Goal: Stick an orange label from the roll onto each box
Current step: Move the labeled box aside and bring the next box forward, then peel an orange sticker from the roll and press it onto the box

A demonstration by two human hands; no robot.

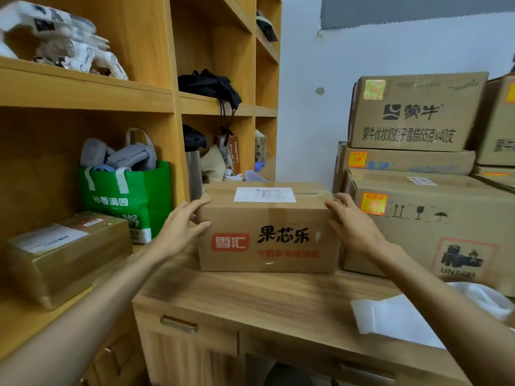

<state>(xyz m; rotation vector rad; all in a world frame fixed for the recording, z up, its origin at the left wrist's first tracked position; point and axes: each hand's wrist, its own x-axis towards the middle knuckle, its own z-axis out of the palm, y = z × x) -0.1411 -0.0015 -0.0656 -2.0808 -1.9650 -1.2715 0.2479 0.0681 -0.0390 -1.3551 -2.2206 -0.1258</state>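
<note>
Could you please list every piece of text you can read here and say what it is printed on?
"雪汇": red badge, front box
"果芯乐": front box
"蒙牛": top stacked box
"蒙牛优牧奶提子雪糕65克x40支": same box
"谷香满园": green bag
"UN34", rest blurred: large box
Unreadable: white shipping label, orange labels, orange line on front box

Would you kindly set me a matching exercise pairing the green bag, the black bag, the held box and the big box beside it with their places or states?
1. green bag
2. black bag
3. held box
4. big box

A. bears an orange label on its front
B. stands on the desk between left hand and right hand
C. sits on the lower shelf, grey things inside
D. lies on a higher shelf, cords hanging down

Pairs: 1-C, 2-D, 3-B, 4-A.
</note>
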